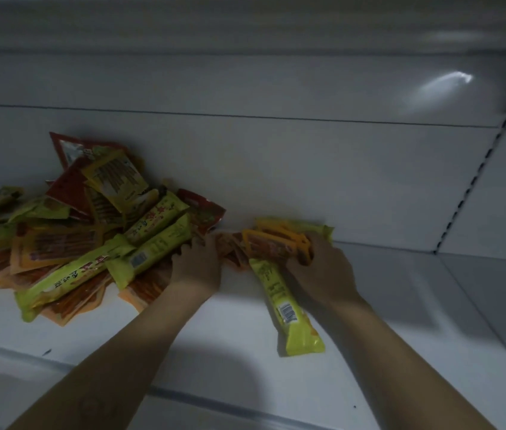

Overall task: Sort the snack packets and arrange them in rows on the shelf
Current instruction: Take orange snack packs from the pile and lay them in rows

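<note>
On the white shelf (245, 361), nearest the front edge, one long green packet (289, 308) lies flat with its barcode up. It angles away towards the right hand (323, 271), and its far end sits just beside that hand. The right hand's fingers curl over a small stack of orange packets (273, 245) and hold it. The stack looks to be two or three, but they overlap too much for a sure count. The left hand (197, 266) reaches to the right edge of the pile (74, 243). Its fingertips are hidden among the wrappers, so I cannot tell whether it pinches a packet or only presses on one. Behind the right hand's stack, a second green packet (301, 226) lies against the foot of the back wall. The pile to the left is a loose mix. It holds at least five long green packets, several flat orange ones, and about three red packets (70, 186) propped towards the back; more may be buried. These should be light, thin film wrappers, glossy and likely to slide over each other, with soft contents that bend. The long green ones are probably best taken mid-length with a light pinch. The flat orange ones are best squared into a stack and held by the edges. Farthest back are the grey back panel (307, 169) and, to the right, a slotted upright (469, 193).
</note>
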Demonstrator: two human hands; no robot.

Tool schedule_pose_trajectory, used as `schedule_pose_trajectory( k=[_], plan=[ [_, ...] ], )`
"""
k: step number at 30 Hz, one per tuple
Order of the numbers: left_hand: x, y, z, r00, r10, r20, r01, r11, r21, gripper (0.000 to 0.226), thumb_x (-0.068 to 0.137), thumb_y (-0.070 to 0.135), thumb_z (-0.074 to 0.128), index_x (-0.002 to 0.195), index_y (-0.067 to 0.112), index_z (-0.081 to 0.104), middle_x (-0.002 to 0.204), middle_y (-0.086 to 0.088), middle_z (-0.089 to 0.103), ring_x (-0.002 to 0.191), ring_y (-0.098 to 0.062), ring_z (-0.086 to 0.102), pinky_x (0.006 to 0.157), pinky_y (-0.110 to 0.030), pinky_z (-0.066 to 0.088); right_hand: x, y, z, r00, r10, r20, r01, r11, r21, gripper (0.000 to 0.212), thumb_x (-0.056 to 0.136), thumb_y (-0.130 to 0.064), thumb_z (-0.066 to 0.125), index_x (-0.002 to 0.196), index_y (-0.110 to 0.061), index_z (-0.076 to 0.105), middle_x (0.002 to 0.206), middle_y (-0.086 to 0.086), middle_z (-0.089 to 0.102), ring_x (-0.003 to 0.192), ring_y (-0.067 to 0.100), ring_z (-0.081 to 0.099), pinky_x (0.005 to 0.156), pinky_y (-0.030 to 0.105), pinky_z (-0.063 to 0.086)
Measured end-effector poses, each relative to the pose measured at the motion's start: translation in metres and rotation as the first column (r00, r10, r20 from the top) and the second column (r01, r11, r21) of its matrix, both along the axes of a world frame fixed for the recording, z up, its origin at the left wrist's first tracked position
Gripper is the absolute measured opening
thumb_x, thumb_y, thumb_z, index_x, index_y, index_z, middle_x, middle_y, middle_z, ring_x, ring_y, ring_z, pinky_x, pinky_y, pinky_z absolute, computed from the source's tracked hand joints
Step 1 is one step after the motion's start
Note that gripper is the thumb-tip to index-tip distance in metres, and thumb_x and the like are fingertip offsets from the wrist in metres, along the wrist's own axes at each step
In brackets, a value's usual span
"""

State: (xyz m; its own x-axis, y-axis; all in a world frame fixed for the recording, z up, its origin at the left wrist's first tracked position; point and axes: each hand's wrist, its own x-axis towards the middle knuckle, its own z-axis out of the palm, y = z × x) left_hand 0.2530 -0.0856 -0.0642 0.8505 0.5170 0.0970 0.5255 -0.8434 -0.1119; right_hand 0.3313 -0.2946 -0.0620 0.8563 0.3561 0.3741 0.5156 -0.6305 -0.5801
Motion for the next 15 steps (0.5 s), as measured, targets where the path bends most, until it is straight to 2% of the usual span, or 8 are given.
schedule_pose_trajectory(
  k=[2,4,6,8,9,11,13,15],
  plan=[
    [0.004,0.002,0.002,0.999,-0.046,-0.005,0.046,0.998,0.031,0.059,0.101,0.023,0.039,0.151,0.009,0.011,0.143,-0.016,0.041,0.121,-0.032,0.053,0.091,-0.039,0.048,0.001,0.002,0.000,1.000,0.012,-0.008,-0.012,1.000,0.004,0.037,0.082,-0.041,0.064,0.117,-0.031,0.059,0.104,-0.003,0.067,0.097,0.026,0.062,0.070,0.029,0.036],
    [0.007,0.002,0.006,0.996,-0.090,-0.024,0.092,0.994,0.056,0.056,0.101,0.014,0.036,0.151,0.007,0.012,0.142,-0.018,0.042,0.119,-0.031,0.056,0.089,-0.036,0.050,-0.001,0.002,0.001,0.999,0.039,-0.003,-0.039,0.999,0.011,0.031,0.084,-0.039,0.065,0.113,-0.032,0.062,0.097,-0.006,0.067,0.092,0.023,0.062,0.066,0.026,0.036],
    [0.007,0.004,0.011,0.990,-0.134,-0.042,0.136,0.988,0.066,0.052,0.101,0.009,0.033,0.150,0.007,0.016,0.140,-0.018,0.043,0.120,-0.031,0.056,0.091,-0.036,0.049,0.001,0.001,0.002,0.999,0.049,-0.004,-0.049,0.998,0.044,0.008,0.085,-0.033,0.067,0.092,-0.031,0.063,0.076,-0.014,0.058,0.077,0.019,0.058,0.055,0.017,0.030],
    [0.006,0.006,0.015,0.983,-0.180,-0.046,0.183,0.981,0.069,0.050,0.101,0.008,0.032,0.149,0.008,0.019,0.137,-0.016,0.045,0.118,-0.030,0.057,0.093,-0.036,0.050,0.003,0.000,0.002,0.999,0.050,-0.002,-0.049,0.993,0.103,0.011,0.085,-0.029,0.069,0.078,-0.028,0.059,0.065,-0.015,0.053,0.066,0.014,0.053,0.049,0.012,0.027],
    [0.004,0.008,0.018,0.980,-0.198,-0.031,0.200,0.978,0.066,0.049,0.101,0.008,0.032,0.148,0.009,0.021,0.136,-0.014,0.048,0.117,-0.029,0.057,0.093,-0.036,0.050,0.006,-0.001,0.001,0.998,0.056,-0.003,-0.055,0.989,0.135,0.006,0.085,-0.028,0.069,0.084,-0.026,0.065,0.068,-0.014,0.057,0.066,0.011,0.052,0.050,0.013,0.029],
    [0.000,0.009,0.023,0.978,-0.205,0.045,0.204,0.979,0.017,0.046,0.101,0.007,0.036,0.145,0.012,0.025,0.131,-0.013,0.052,0.114,-0.029,0.059,0.091,-0.036,0.050,0.007,-0.003,0.003,0.998,0.057,-0.009,-0.054,0.983,0.174,0.011,0.086,-0.028,0.070,0.095,-0.023,0.070,0.072,-0.013,0.060,0.069,0.006,0.052,0.054,0.014,0.031],
    [-0.002,0.006,0.029,0.974,-0.187,0.132,0.194,0.980,-0.043,0.044,0.099,0.008,0.040,0.141,0.012,0.027,0.129,-0.014,0.052,0.110,-0.031,0.060,0.086,-0.037,0.050,0.009,-0.005,0.003,0.999,0.035,-0.019,-0.031,0.979,0.204,0.004,0.086,-0.027,0.071,0.083,-0.027,0.068,0.060,-0.018,0.055,0.065,0.007,0.052,0.053,0.011,0.033],
    [-0.004,0.000,0.034,0.963,-0.169,0.212,0.191,0.978,-0.089,0.047,0.098,0.009,0.043,0.142,0.011,0.026,0.132,-0.016,0.049,0.111,-0.035,0.059,0.083,-0.040,0.047,0.007,-0.007,0.006,0.999,0.033,-0.004,-0.031,0.970,0.240,0.017,0.085,-0.029,0.072,0.072,-0.031,0.061,0.053,-0.021,0.051,0.059,0.004,0.050,0.053,0.005,0.034]
  ],
)
